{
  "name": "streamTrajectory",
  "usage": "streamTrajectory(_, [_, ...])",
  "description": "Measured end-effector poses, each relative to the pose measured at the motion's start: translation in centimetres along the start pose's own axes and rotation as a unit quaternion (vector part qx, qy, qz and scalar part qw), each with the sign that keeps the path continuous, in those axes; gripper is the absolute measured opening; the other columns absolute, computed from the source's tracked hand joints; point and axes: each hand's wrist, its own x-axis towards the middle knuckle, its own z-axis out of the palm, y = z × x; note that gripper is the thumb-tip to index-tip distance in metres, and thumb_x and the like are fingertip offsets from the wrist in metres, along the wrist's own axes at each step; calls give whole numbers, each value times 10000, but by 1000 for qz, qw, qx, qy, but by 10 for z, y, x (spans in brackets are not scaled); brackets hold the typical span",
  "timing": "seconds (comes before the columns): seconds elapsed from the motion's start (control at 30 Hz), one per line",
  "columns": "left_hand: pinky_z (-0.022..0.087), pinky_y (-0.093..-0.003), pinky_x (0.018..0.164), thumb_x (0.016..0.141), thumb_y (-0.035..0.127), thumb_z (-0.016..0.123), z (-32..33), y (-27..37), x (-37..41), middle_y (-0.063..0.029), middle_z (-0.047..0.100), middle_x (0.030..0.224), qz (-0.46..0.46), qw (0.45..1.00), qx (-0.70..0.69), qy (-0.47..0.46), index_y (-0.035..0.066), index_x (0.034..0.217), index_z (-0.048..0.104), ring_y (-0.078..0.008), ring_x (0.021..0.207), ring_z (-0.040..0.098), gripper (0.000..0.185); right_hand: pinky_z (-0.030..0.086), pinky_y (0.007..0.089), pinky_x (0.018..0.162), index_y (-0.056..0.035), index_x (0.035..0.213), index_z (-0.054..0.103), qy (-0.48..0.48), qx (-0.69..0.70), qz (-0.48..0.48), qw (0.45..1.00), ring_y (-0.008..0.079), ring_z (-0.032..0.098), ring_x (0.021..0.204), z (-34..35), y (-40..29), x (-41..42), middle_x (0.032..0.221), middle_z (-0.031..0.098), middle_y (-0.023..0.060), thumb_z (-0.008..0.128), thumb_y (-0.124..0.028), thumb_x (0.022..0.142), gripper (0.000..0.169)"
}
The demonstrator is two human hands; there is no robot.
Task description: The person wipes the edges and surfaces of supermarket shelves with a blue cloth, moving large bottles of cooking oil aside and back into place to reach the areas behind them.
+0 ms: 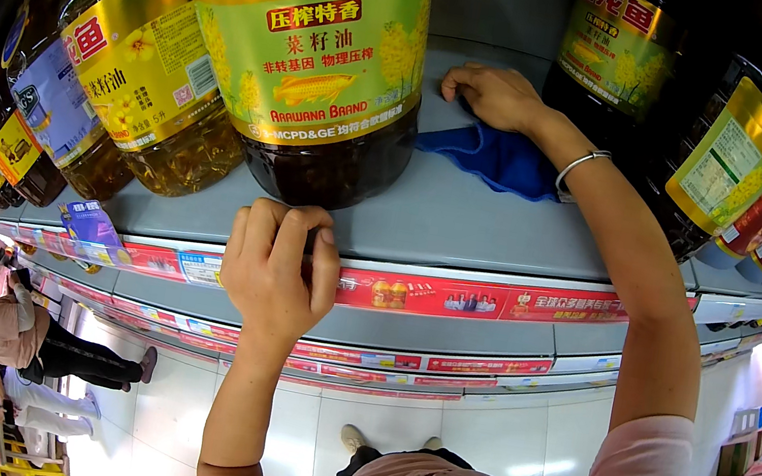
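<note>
On the grey shelf (472, 230) a blue cloth (498, 159) lies crumpled. My right hand (497, 96) rests at the cloth's back edge with bent fingers; whether it grips any cloth is hidden beneath the hand. My left hand (284, 260) is curled at the shelf's front edge, its knuckles close to the base of a large Arawana rapeseed oil bottle (321, 146). Touch between them cannot be told. Another dark oil bottle (608, 57) stands behind my right forearm.
More oil bottles (148, 59) stand at the left and a dark one with a yellow label (730, 159) at the right. A purple tag (92, 224) sits on the front edge above a red price strip (432, 295). Two people (11, 329) are in the aisle, lower left.
</note>
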Motion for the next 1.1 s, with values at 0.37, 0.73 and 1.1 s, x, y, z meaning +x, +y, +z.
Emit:
streamTrajectory(0.37, [415,-347,569,771,69,675,6,-3,3,-43,514,770,24,999,-8,23,113,842,673,-230,691,515,83,443,388,1051,-222,1221,710,108,52,55,991,300,561,1238,12,30,-10,1291,619,94,571,-349,964,319])
streamTrajectory(0.73, [409,-348,603,815,57,636,2,1,2,-57,545,784,4,1000,12,5,81,847,671,-242,704,517,53,433,429,1082,-192,1202,737,52,-3,-51,997,328,538,1254,13,19,11,1305,656,78,652,-322,924,319])
streamTrajectory(1.1, [409,-352,595,802,45,649,0,-4,-2,-69,539,786,4,1000,5,11,78,844,669,-247,695,512,57,475,410,1008,-69,1089,713,60,70,-79,993,318,610,1149,6,7,-10,1154,675,99,691,-166,899,214])
